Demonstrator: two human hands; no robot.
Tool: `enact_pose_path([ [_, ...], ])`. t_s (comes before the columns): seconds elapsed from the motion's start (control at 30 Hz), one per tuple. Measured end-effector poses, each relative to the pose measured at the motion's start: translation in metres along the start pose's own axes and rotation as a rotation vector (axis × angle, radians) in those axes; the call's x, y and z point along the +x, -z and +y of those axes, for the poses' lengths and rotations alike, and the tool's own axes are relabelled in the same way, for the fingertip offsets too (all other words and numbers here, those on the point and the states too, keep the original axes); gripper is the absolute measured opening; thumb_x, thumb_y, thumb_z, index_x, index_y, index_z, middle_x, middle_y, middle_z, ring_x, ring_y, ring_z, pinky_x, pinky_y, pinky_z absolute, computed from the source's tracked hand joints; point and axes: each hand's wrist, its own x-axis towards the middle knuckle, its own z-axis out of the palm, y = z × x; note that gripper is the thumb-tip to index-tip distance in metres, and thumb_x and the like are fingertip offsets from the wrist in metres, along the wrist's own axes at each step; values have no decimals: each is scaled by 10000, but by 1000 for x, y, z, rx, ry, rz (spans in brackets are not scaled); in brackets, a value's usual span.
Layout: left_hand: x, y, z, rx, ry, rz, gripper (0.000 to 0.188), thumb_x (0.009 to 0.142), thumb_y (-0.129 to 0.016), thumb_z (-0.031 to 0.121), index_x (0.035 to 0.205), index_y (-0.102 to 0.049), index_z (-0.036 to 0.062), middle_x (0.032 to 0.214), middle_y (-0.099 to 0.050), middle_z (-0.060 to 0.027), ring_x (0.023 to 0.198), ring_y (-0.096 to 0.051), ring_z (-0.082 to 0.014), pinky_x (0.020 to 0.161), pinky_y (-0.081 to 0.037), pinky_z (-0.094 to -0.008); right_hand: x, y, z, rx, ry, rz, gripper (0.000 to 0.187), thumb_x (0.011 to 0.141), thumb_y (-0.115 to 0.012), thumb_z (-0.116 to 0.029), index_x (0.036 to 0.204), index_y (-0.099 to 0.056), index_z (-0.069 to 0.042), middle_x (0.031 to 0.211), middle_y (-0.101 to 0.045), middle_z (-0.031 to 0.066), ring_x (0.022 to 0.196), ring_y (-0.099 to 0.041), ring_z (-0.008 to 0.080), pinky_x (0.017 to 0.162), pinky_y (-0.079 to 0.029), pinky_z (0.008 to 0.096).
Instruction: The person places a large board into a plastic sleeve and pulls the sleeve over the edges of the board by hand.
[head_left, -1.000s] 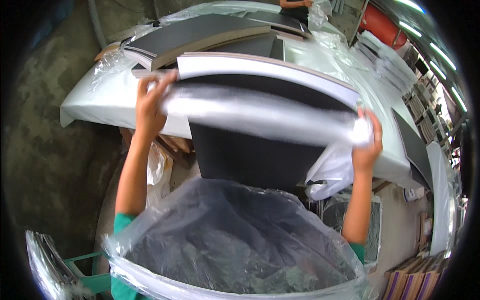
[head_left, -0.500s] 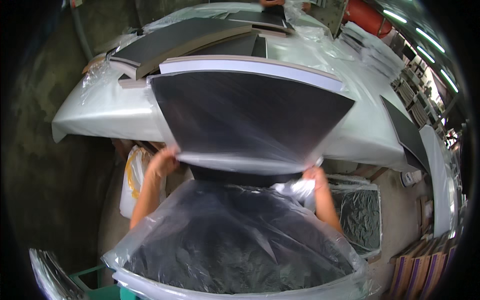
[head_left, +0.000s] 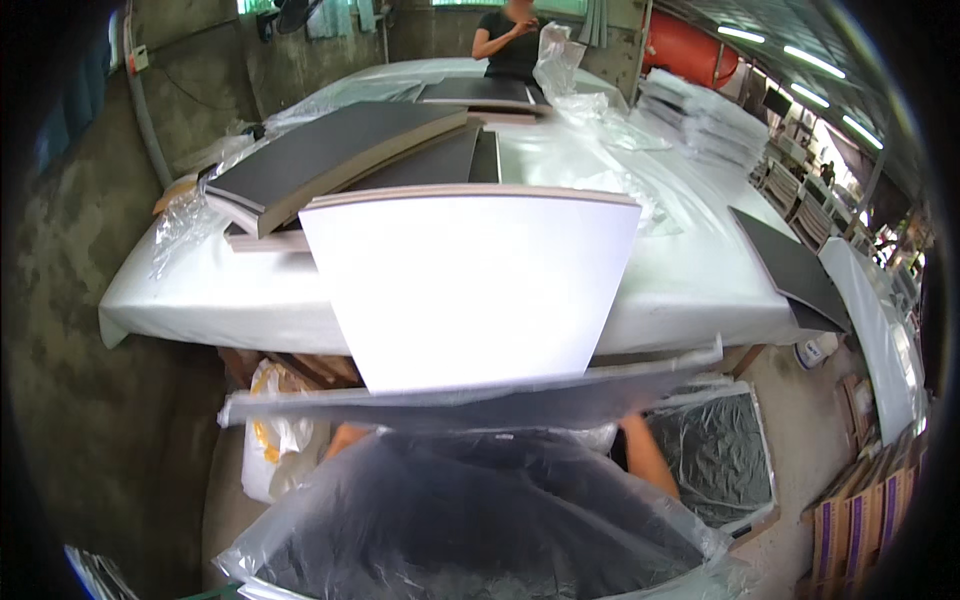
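A dark flat panel in clear plastic (head_left: 480, 405) is tilted almost edge-on in front of me, lifted above the wrapped pile. My left hand (head_left: 350, 437) is at its underside near the left, mostly covered by the panel and the plastic. At the right, my right hand (head_left: 632, 428) holds it from below, its fingers largely hidden. Directly beyond, a white panel (head_left: 470, 285) lies on top of a stack at the table's near edge. Closest to me is a pile of dark panels under clear plastic (head_left: 480, 510).
Dark thick-edged panels (head_left: 340, 145) lie on the covered table (head_left: 220, 300). A co-worker (head_left: 512, 45) stands at its far side beside loose plastic film (head_left: 560, 70). On the floor are a wrapped dark panel (head_left: 715, 455), a white bag (head_left: 270, 465) and cardboard pieces (head_left: 865, 520) at right.
The wrapped dark panel has come off the stack toward me and tipped edge-on, uncovering the white panel. Both my hands have drawn nearer and lower. The view has tilted up, showing more of the co-worker.
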Motion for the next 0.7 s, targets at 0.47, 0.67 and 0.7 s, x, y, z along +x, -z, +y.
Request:
enact_pose_path([
  [0.47,-143,-128,340,-76,-1053,-295,743,711,-645,440,1234,-322,22,1124,-456,-103,1054,-432,-199,859,-363,-317,-2,42,-427,1333,464,-561,506,871,-444,-320,1264,-277,-49,1078,-468,122,982,-489,194,840,-408,320],
  [0.67,-130,-124,311,59,-508,-253,326,778,-615,262,907,-530,-25,768,-570,-86,691,-543,-167,628,-428,-299,7,32,-386,1057,253,-629,453,837,-506,-140,1237,-316,-43,1160,-437,122,1022,-471,199,866,-410,343],
  [0.7,-129,-125,307,100,-668,-94,286,788,-604,242,877,-539,-22,740,-574,-93,666,-543,-170,608,-423,-291,8,28,-382,1108,150,-627,452,830,-512,-118,1233,-322,-43,1177,-430,123,1029,-468,201,868,-411,344],
])
